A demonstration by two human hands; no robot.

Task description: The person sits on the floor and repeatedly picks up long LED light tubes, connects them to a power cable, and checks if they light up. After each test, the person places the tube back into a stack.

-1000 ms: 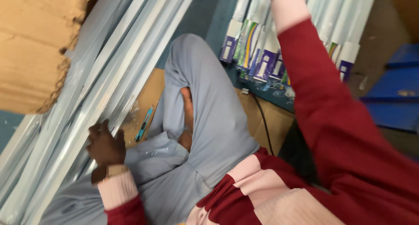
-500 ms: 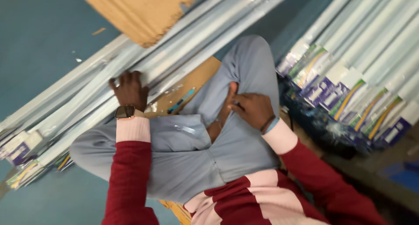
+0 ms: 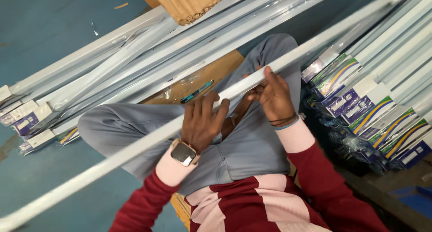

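Both hands, left hand (image 3: pixel 202 124) and right hand (image 3: pixel 274 97), now clasp a long white tube (image 3: pixel 135 146) across the lap; its unsupported ends could strike the stacked boxes (image 3: pixel 360 101).

A single head-worn camera looks steeply down, close over the seated person's lap and the blue floor (image 3: pixel 40 29).

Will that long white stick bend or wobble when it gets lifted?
The long white tube probably stays stiff: it looks straight across both hands. Being so long and thin, its ends may sway. It looks fairly light, and possibly fragile.
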